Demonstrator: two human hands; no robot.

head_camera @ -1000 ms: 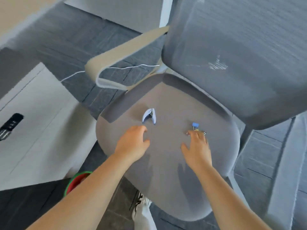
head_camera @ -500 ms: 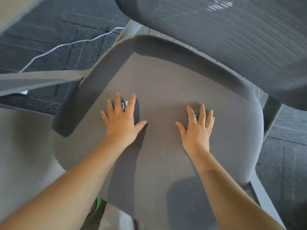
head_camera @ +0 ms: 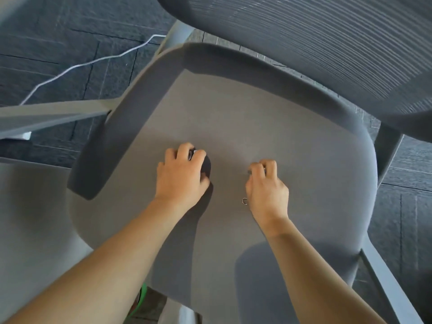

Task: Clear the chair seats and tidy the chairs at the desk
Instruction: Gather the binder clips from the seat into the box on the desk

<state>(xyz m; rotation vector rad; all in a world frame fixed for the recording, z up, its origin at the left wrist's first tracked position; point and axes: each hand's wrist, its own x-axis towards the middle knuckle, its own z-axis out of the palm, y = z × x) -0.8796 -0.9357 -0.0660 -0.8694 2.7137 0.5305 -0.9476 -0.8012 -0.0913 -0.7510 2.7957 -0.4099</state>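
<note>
left hand (head_camera: 181,174) curled over a small item | right hand (head_camera: 266,183) pinching a metal clip (head_camera: 244,201) (loop showing at the palm's left edge) | both on the seat (head_camera: 233,118), lift straight up

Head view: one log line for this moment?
left hand: closed on small item | right hand: closed, wire loop protruding | chair seat: otherwise bare

No text, label, brand, number or sign can be read anywhere here, neither on the grey chair seat (head_camera: 233,118) nor on its mesh backrest (head_camera: 327,43).
</note>
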